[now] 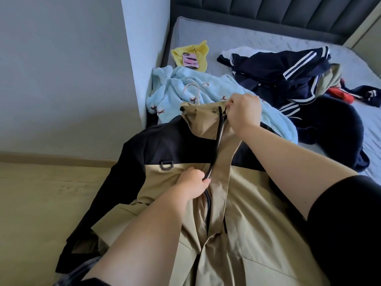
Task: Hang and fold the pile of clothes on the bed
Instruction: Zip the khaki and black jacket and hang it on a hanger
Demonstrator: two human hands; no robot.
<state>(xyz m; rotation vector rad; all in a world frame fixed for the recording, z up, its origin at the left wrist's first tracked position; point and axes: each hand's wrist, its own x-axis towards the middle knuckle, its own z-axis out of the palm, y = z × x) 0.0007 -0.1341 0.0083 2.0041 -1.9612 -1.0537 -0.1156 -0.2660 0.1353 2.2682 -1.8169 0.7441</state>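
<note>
Jacket [253,203] limp, slick, light; my right hand [243,113] pinches zip [219,139] top at collar [203,113]; left hand [193,183] grips zip edge lower; good holds.

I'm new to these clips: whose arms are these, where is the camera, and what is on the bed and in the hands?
No machine here: a person wears one wide-angle camera on the head, so you look down along their own arms. A jacket, beige and black, lies in front of them, a hanger hook showing above its collar. The left hand pinches the zip edge at chest height; the right hand pinches the zip at the collar. Farther back on the bed lie a light blue fleece, a navy striped tracksuit, and a yellow cloth with a phone on it.
</note>
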